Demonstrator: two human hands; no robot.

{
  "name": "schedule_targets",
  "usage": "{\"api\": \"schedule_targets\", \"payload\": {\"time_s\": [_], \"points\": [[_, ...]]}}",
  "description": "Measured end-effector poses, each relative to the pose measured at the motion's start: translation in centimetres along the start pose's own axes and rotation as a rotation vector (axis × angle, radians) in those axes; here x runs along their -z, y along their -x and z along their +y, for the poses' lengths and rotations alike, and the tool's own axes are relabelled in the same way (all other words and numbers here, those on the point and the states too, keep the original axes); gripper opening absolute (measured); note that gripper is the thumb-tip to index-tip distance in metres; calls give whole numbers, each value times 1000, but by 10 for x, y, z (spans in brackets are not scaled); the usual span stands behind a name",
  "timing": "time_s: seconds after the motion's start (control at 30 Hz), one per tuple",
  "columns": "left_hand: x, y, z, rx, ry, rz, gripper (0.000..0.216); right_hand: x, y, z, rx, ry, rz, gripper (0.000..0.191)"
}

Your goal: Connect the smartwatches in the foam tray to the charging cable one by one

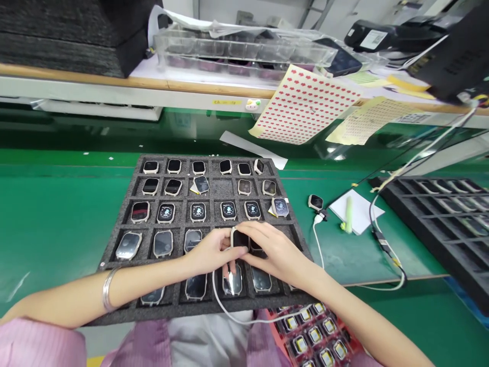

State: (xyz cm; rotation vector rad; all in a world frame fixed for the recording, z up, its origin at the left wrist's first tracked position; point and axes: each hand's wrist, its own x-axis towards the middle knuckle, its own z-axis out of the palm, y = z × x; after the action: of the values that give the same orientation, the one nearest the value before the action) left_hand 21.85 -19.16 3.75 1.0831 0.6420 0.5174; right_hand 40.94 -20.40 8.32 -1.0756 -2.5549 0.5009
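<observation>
A strapless smartwatch with a dark screen is held between my two hands above a black foam tray. My left hand grips its left side, thumb across the lower edge. My right hand closes on it from the right, fingers over the top. From beneath my left hand a white cable loops down toward my lap; its end is hidden. Rows of similar watches fill most of the tray's compartments, and several in the third row, such as one watch, show lit dials.
Right of the tray, another watch lies near a white USB plug and white paper. A second foam tray stands far right. Below is a red tray of watch parts. A sticker sheet hangs from the shelf.
</observation>
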Motion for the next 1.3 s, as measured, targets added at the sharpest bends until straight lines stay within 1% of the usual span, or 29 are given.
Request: {"api": "schedule_targets", "payload": {"time_s": [0.23,0.4,0.5,0.63,0.87,1.1,1.2,1.3], "points": [[1,3,4,36,-44,44,42,-5,0,-1,6,-28,41,39],[1,4,3,12,-30,25,46,-11,3,0,-40,-145,57,36],[0,4,3,0,-32,16,47,-15,5,1,-36,-217,100,36],[-1,3,3,-7,-44,21,48,-17,6,0,-32,-256,141,37],[0,5,7,15,-77,20,47,-15,8,1,-33,-212,132,38],[-2,3,4,1,-95,21,42,-19,11,2,-24,-167,136,40],[-3,4,3,-65,-115,14,38,-15,11,0,-32,-215,132,38],[-5,5,2,-70,-129,-30,45,0,15,3,-59,-308,159,35]]}}
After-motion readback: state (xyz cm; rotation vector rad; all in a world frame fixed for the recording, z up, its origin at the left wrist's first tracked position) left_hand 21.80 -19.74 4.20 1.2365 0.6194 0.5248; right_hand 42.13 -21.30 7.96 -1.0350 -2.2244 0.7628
